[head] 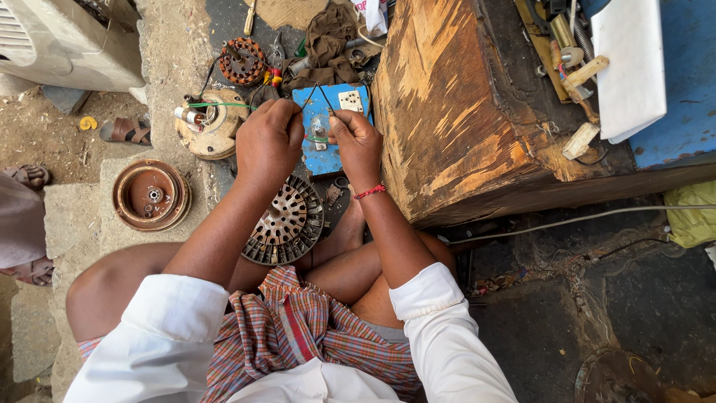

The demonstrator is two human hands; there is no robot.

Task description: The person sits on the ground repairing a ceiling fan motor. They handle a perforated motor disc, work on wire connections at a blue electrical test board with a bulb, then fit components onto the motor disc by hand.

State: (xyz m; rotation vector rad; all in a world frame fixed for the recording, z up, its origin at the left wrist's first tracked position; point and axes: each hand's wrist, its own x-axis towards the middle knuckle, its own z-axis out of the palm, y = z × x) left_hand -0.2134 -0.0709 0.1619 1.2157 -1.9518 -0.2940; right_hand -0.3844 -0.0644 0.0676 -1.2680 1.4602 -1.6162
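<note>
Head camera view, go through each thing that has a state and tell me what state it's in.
Left hand: closed, pinching thin wire.
Right hand: closed, pinching the same wire.
Slotted stator core: bare, lying flat.
Brown round cover: open side up.
Wound stator: coils on.

A brown round motor cover (151, 195) lies on the concrete step, a sandal (125, 130) beyond it. A copper-wound stator (242, 61) sits by pliers (277, 54) and a brown rag (326, 45). A worn wooden block (455, 112) stands near a blue switch board (322, 127). A slotted rotor core (286, 222) rests below.
</note>
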